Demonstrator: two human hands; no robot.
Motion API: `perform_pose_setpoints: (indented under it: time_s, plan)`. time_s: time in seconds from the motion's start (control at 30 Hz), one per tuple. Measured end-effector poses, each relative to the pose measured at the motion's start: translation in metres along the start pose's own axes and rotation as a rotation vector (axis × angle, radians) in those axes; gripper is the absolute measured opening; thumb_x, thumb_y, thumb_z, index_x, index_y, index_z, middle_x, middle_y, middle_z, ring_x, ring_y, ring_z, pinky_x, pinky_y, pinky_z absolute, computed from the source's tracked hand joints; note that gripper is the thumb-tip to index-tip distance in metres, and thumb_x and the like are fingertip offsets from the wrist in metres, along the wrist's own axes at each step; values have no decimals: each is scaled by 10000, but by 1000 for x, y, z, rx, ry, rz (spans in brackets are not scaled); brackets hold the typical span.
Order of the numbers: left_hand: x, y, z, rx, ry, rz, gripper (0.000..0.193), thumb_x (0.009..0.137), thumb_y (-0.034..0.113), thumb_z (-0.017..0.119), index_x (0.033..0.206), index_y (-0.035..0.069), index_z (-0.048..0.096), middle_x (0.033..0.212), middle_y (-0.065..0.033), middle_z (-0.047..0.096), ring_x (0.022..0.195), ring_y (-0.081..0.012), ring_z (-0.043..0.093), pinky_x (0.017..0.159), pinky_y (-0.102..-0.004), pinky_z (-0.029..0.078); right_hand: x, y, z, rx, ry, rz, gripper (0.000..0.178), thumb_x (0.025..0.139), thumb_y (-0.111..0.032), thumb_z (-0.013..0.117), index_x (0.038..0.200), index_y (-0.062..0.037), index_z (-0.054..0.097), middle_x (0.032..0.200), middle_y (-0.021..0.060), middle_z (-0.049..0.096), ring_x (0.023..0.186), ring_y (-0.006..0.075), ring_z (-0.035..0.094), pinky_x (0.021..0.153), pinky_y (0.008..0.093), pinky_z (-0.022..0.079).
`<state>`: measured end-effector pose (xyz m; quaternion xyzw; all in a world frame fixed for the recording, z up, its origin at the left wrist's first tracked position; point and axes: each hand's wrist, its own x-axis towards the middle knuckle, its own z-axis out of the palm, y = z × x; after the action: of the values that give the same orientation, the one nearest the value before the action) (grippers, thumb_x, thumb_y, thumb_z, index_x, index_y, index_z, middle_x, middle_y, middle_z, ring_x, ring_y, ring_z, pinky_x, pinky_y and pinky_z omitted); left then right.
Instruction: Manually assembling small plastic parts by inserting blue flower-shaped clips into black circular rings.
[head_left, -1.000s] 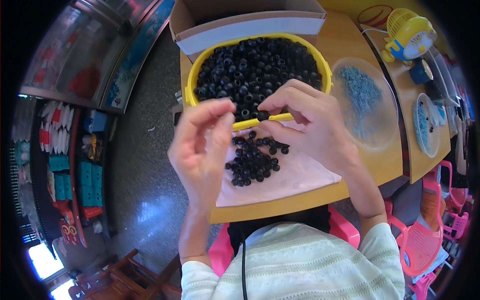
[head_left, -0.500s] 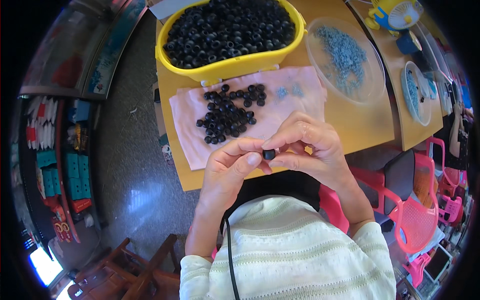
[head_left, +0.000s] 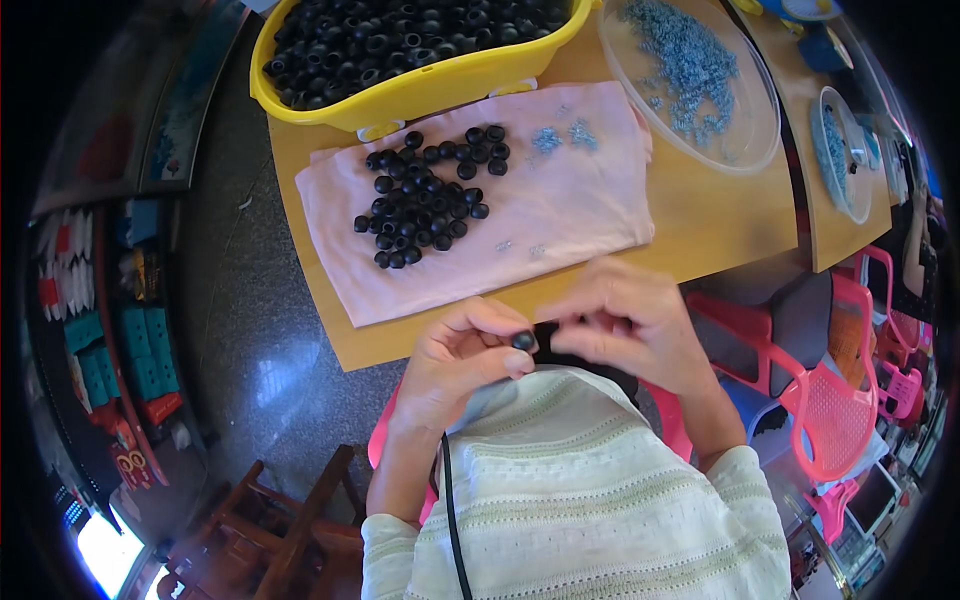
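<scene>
My left hand point(head_left: 462, 352) pinches a small round black cap-like piece point(head_left: 523, 341) between thumb and fingertips, just in front of the table edge. Close beside it on the right is my right hand point(head_left: 625, 315), smeared by motion; whether its fingers hold anything cannot be made out. Beyond both hands a pink cloth point(head_left: 560, 215) lies on the table, bearing a loose cluster of the same black pieces point(head_left: 425, 200). Two little heaps of tiny pale-blue bits point(head_left: 547, 140) rest near its far right, and a few clear bits point(head_left: 504, 246) lie nearer me.
A yellow tub point(head_left: 420, 85) full of black pieces stands at the back of the table point(head_left: 715, 215). To its right is a clear round tray point(head_left: 735, 160) of tiny blue pieces. Pink chairs point(head_left: 840, 420) stand at right, a wooden chair point(head_left: 270, 530) at lower left, shelves point(head_left: 105, 330) at far left.
My hands have drawn apart and back from the cloth. The black piece stays in my left hand while my right hand has come off it. The view has shifted.
</scene>
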<state>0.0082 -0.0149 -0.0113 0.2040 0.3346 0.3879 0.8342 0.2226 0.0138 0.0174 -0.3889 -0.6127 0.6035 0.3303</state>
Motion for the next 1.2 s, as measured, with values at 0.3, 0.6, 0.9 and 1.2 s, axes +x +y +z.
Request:
perform_pose_setpoints:
  time_s: [0.3,0.6,0.9,1.2]
  plan:
    - [5,7,-9,-121,106,171,220,819,-30,639,1025,-12,565,929,-188,653,801,-246,685,686,-320,570,50,24,10,-856,173,-329,181,690,-63,674,852,-59,591,844,50,553,767,218,590,610,322,480]
    - [7,10,-11,-163,57,200,192,879,-22,558,1067,-21,520,1005,-243,646,882,-304,684,739,-367,585,60,17,12,-882,82,-269,213,664,-15,702,853,-57,612,783,42,565,717,189,566,604,306,450]
    - [9,9,4,-97,73,210,177,878,-39,561,1047,-21,512,998,-217,645,889,-294,681,766,-375,587,36,-8,4,-122,112,-197,105,759,-58,736,848,-55,680,729,-5,606,547,58,439,476,203,336]
    - [7,3,11,-29,111,234,171,845,-34,621,1005,-22,562,964,-139,646,885,-208,660,764,-332,568,23,-8,14,-303,195,-358,176,725,-21,743,888,-74,700,771,22,615,690,146,609,552,245,461]
